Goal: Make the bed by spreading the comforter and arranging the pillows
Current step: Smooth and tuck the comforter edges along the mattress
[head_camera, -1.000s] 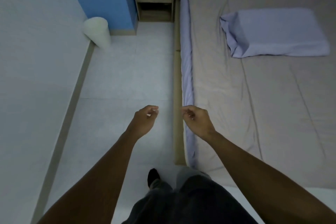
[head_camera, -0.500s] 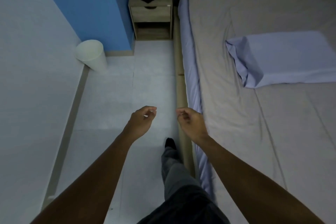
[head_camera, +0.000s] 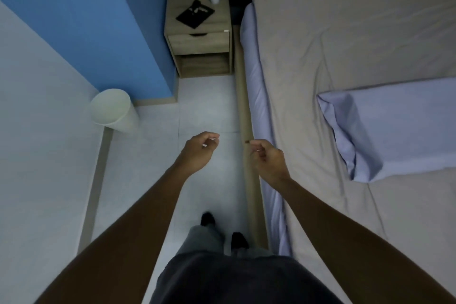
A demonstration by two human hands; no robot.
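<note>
A grey-beige comforter (head_camera: 320, 61) lies spread flat over the bed on the right, with a pale lilac sheet showing along the mattress side (head_camera: 256, 96). One lilac pillow (head_camera: 399, 128) lies on top of the comforter at the right edge. My left hand (head_camera: 198, 152) hovers over the floor beside the bed, fingers loosely curled and holding nothing. My right hand (head_camera: 267, 158) hangs over the bed's wooden side rail, fingers also loosely curled around nothing. Neither hand touches the bedding.
A wooden nightstand (head_camera: 199, 39) stands at the head of the aisle, carrying a tissue box, a cup and a black item. A white bin (head_camera: 111, 111) sits by the blue wall. The aisle between wall and bed is narrow. My feet are below.
I have walked forward along the aisle toward the nightstand; the headboard and nightstand top have come into view. Both hands kept their curled pose in front of me.
</note>
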